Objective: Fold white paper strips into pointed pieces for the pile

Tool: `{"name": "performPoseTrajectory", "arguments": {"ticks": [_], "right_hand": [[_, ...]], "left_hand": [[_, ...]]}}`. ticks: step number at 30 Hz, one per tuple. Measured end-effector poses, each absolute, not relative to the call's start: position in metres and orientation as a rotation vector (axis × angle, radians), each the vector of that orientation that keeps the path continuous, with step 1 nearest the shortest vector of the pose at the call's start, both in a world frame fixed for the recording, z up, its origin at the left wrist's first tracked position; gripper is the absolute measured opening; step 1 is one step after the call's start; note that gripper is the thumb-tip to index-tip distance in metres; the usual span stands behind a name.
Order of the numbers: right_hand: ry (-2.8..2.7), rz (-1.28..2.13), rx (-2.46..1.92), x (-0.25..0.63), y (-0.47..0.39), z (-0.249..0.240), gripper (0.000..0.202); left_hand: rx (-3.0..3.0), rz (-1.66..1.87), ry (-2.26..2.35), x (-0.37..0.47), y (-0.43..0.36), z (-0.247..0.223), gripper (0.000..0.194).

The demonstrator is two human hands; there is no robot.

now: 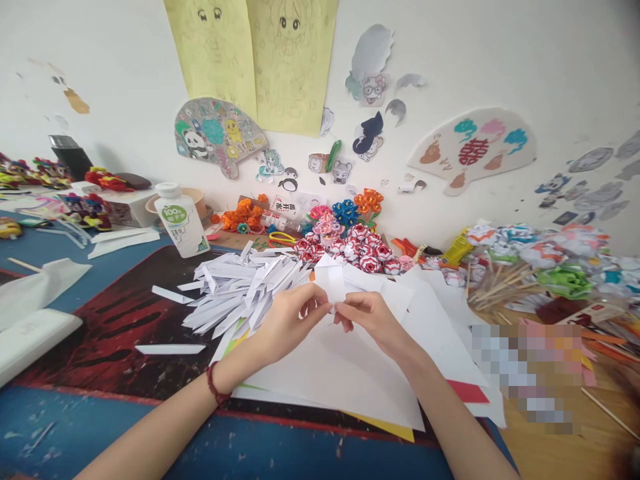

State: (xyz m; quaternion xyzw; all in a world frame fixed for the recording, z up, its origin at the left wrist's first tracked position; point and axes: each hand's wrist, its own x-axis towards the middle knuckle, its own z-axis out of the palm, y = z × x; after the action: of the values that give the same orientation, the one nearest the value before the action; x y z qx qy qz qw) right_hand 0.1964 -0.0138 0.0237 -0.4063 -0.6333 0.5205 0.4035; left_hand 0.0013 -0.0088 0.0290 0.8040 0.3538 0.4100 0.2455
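Between my two hands is a small piece of white paper (331, 279), upright and partly folded at its top. My left hand (296, 318) pinches its lower edge with thumb and forefinger. My right hand (369, 317) pinches the same edge from the other side, the fingertips nearly touching the left ones. Beneath the hands lie large white paper sheets (345, 373), with coloured sheets showing at their edges. A heap of folded white paper strips (240, 287) lies left of my left hand. One loose folded strip (170, 349) rests apart on the dark mat (120, 327).
A white bottle (183, 220) stands behind the heap at left. Red-and-white paper flowers (367, 248) sit beyond my hands, near the wall. On the right are wooden sticks (505, 283) and more paper flowers (565, 280). A white device (35, 343) lies at far left.
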Motion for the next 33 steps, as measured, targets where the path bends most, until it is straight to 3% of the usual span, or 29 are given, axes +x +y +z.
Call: {"name": "performPoseTrajectory", "arguments": {"ticks": [33], "right_hand": [[-1.606,1.376,-1.054,0.1949,-0.0126,0.0174,0.026]], "left_hand": [[1.912,1.110,1.001,0.0054,-0.0082,0.0269,0.009]]}}
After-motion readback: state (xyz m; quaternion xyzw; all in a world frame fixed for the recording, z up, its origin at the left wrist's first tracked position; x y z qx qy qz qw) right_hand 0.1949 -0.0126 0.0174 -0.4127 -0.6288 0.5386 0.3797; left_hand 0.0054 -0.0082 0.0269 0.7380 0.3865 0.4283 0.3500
